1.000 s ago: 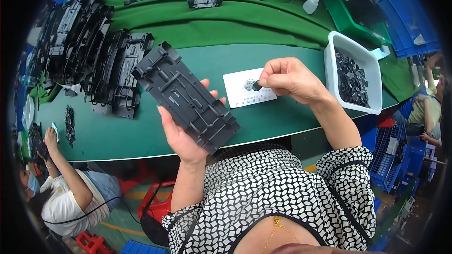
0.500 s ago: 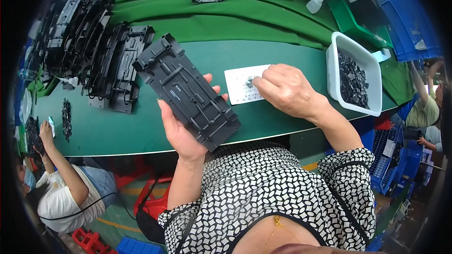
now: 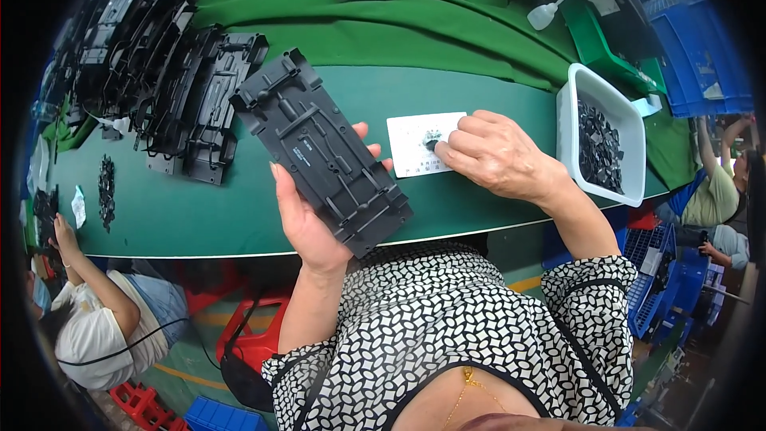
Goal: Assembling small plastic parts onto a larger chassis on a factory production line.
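My left hand [image 3: 307, 223] grips a long black moulded plastic panel [image 3: 319, 144], thumb on its near side and fingertips showing past its far edge. The panel is tilted, and its face carries raised ribs and rod shapes. On the green table lies a white card [image 3: 408, 152] with a dark smudged patch. Over the card, my right hand [image 3: 499, 156] is closed in a pinch. A small black piece [image 3: 433, 144] shows at its fingertips, against the card; the fingers partly hide it.
Similar black panels [image 3: 211, 104] are stacked at left; others lie on green cloth [image 3: 359, 40] at the back. A white bin [image 3: 568, 120] of small black pieces stands at right, near a squeeze bottle [image 3: 546, 14]. Another person [image 3: 104, 303] works at far left.
My right hand has shifted slightly while staying over the card, and more of the dark patch shows. The panel stays in my left hand. The whole view has moved a little.
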The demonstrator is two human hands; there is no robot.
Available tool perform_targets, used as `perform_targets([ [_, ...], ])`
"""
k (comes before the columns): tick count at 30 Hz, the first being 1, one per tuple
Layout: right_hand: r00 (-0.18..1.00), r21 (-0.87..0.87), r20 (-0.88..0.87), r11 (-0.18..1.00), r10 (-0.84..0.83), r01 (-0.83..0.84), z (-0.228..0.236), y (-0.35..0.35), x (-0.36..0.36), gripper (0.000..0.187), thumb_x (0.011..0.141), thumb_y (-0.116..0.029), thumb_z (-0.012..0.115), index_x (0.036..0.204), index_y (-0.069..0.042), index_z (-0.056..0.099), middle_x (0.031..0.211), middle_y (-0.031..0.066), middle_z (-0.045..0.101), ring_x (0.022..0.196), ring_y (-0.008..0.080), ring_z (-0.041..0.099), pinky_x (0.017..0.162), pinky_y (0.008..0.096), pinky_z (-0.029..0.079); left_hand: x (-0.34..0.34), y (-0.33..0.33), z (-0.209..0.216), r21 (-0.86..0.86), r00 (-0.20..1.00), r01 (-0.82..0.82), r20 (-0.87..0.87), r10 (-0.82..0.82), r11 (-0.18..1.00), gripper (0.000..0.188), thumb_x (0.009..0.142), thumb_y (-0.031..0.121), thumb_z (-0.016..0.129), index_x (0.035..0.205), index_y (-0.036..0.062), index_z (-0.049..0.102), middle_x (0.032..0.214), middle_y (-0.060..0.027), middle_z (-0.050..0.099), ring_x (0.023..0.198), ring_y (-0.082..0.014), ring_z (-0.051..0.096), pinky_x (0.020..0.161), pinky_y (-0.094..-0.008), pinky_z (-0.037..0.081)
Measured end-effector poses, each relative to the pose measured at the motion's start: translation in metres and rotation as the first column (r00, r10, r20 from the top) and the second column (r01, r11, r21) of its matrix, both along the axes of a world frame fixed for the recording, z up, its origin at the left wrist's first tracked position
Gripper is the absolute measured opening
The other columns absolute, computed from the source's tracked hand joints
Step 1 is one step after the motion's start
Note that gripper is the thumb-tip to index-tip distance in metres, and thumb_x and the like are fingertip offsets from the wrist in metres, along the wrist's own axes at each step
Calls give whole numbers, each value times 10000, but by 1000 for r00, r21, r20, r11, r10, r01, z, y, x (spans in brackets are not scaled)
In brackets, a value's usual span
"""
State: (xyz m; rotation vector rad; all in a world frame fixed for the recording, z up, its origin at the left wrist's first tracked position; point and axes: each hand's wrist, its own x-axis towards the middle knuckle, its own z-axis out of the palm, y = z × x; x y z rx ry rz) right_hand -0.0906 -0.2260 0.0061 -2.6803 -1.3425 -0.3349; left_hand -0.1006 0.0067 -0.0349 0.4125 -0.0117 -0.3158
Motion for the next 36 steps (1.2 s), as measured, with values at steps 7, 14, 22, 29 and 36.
perform_targets([
  [7, 996, 25, 51, 997, -68, 67, -2, 1, 6, 226, 670, -77, 628, 883, -25, 571, 664, 23, 440, 645, 173, 506, 587, 305, 441, 0, -1, 3, -5, 1000, -4, -25, 4, 1000, 715, 945, 579, 168, 1337, 12, 359, 1267, -199, 481, 1054, -294, 556, 896, -467, 487],
  [14, 985, 173, -128, 976, -113, 134, -1, -2, 1, 120, 724, -48, 624, 833, -23, 581, 684, 39, 498, 625, 177, 522, 563, 301, 440, 1, -1, 2, 10, 1000, -5, -20, 5, 1000, 714, 945, 578, 164, 1335, 13, 361, 1267, -202, 481, 1045, -295, 558, 899, -472, 484],
  [22, 108, 208, -922, 241, 372, 948, 12, 3, -2, 100, 817, -48, 622, 746, -21, 557, 608, -41, 453, 495, 42, 359, 467, 213, 272, -1, 0, 2, 14, 999, -16, -31, 17, 1000, 693, 949, 569, 165, 1351, 38, 354, 1272, -207, 475, 1054, -301, 551, 907, -494, 474],
  [29, 41, 161, -893, 233, 447, 959, 13, 9, -6, 105, 820, -35, 616, 742, -16, 549, 594, -38, 436, 480, 40, 333, 458, 220, 258, -3, 2, 2, -23, 999, -9, -35, 8, 1000, 687, 948, 569, 189, 1371, 49, 338, 1307, -210, 455, 1070, -305, 551, 923, -513, 454],
  [36, 774, 592, -628, 695, 79, 409, 32, 44, -34, 146, 707, 16, 698, 845, -23, 671, 664, 28, 572, 564, 107, 501, 489, 242, 384, 5, 2, -3, -88, 996, 84, 39, -81, 993, 710, 944, 578, 172, 1370, 35, 340, 1306, -213, 465, 1077, -304, 562, 922, -480, 475],
])
